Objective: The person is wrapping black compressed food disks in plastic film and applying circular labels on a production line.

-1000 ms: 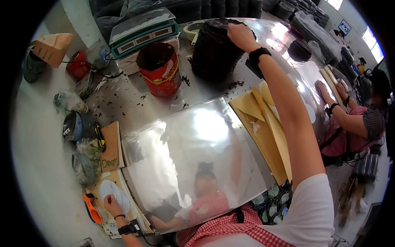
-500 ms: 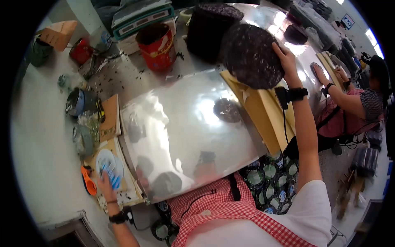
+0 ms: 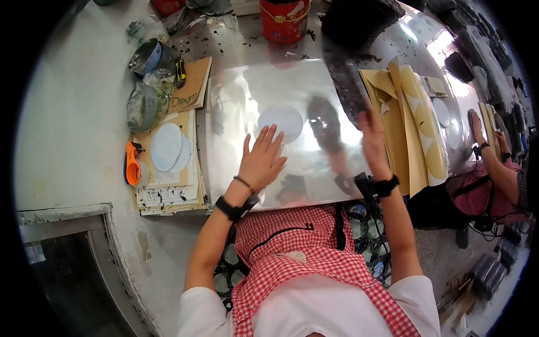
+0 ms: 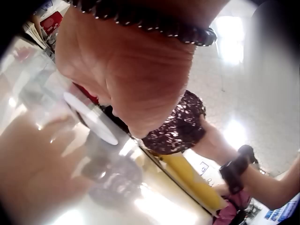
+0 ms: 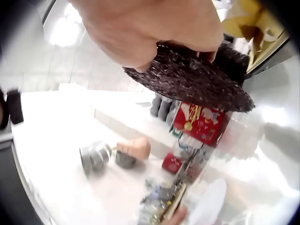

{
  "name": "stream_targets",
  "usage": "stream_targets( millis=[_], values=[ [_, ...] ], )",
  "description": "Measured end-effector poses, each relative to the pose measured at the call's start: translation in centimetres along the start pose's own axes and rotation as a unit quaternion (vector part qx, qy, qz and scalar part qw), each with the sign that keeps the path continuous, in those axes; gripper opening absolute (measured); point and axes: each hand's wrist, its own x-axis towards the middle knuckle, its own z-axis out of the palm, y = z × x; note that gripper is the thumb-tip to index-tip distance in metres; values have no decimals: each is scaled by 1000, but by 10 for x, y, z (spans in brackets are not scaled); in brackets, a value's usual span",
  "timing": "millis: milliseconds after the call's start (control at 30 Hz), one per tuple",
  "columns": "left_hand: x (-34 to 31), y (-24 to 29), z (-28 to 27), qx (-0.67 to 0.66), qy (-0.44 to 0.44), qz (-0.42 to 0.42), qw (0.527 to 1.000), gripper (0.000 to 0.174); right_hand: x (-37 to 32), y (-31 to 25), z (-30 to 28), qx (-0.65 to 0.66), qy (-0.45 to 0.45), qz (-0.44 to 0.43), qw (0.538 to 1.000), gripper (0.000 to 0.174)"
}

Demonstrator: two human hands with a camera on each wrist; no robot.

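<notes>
A white paper disc lies on the shiny clear sheet. The left hand has its fingers spread over the disc's near edge; whether they touch it I cannot tell. To the right, the right hand pinches a dark, round, thin sheet by its edge, tilted on its side above the clear sheet. In the right wrist view the thumb and fingers of the right hand grip the dark round sheet. The stack of dark round sheets stands behind.
A red bucket stands at the back. More white discs, orange-handled scissors and tape rolls are at the left. Brown paper lies at the right. Another person's arm reaches in at far right.
The right hand has lifted a dark round sheet off the stack and brought it nearer. The left hand has moved right from the pile of white discs, and one disc now lies on the clear sheet.
</notes>
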Motion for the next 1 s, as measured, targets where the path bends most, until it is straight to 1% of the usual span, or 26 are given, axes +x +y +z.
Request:
stream_targets(
  millis=[33,67,100,133,167,200,233,300,367,433,467,500,567,600,633,700,733,767,800,833,867,900,933,967,1000],
  values=[
    [-13,-1,-8,26,18,11,999,63,-3,-2,21,-69,-47,-93,992,38],
    [-30,-3,-8,29,13,12,999,63,-3,-2,37,-179,-106,-166,964,42],
    [-48,-5,-6,54,-11,3,998,61,-3,-2,52,-285,-161,-235,915,47],
    [-64,-7,-3,79,-36,-7,996,60,-8,-1,65,-334,-233,-241,881,48],
    [-76,-10,5,37,-54,-9,998,56,-15,4,75,-381,-304,-245,838,50],
    [-83,-11,14,33,-34,-5,999,56,-24,28,82,-394,-377,-229,806,50],
    [-86,-9,14,29,-14,-3,999,56,-25,28,83,-391,-378,-227,808,50],
    [-87,-10,15,24,-13,-6,1000,53,-26,29,77,-420,-406,-235,777,47],
    [-86,-14,16,13,-5,-14,1000,51,-30,29,71,-427,-413,-228,772,47],
    [-91,-40,8,-160,-57,26,985,40,-36,31,63,-448,-427,-202,759,54],
    [-91,-53,1,-270,-33,74,960,30,-37,33,60,-445,-433,-202,757,54],
    [-95,-57,-2,-273,-36,68,959,30,-40,35,59,-442,-431,-188,764,55],
    [-106,-58,-7,-202,-79,42,975,25,-46,38,59,-435,-442,-151,770,58],
    [-106,-58,-5,-221,-46,34,974,20,-45,38,60,-431,-443,-150,771,57],
    [-107,-60,-1,-219,-51,27,974,20,-45,39,60,-428,-442,-148,774,56],
    [-108,-62,7,-268,-26,10,963,18,-44,37,62,-435,-443,-153,769,57],
    [-106,-61,4,-282,-4,1,959,16,-44,37,62,-436,-442,-150,769,57],
    [-105,-63,-2,-283,-6,-2,959,16,-45,38,62,-440,-440,-146,769,56],
    [-102,-65,-8,-333,-43,-23,942,16,-45,40,62,-409,-428,-154,791,50],
    [-97,-65,-14,-382,-80,-43,920,17,-44,41,61,-411,-427,-152,791,50],
    [-90,-60,-19,-281,-26,25,959,16,-42,40,60,-383,-440,-130,802,47],
    [-80,-55,-27,-284,-26,29,958,16,-38,39,59,-356,-452,-109,811,43],
    [-64,-46,-42,-177,-42,-14,983,15,-35,34,58,-361,-449,-106,811,43],
    [-49,-39,-51,-68,-56,-56,994,15,-29,26,58,-330,-487,-60,807,38],
    [-33,-36,-51,32,58,-35,997,15,-24,20,58,-299,-521,-13,800,34]
  ],
)
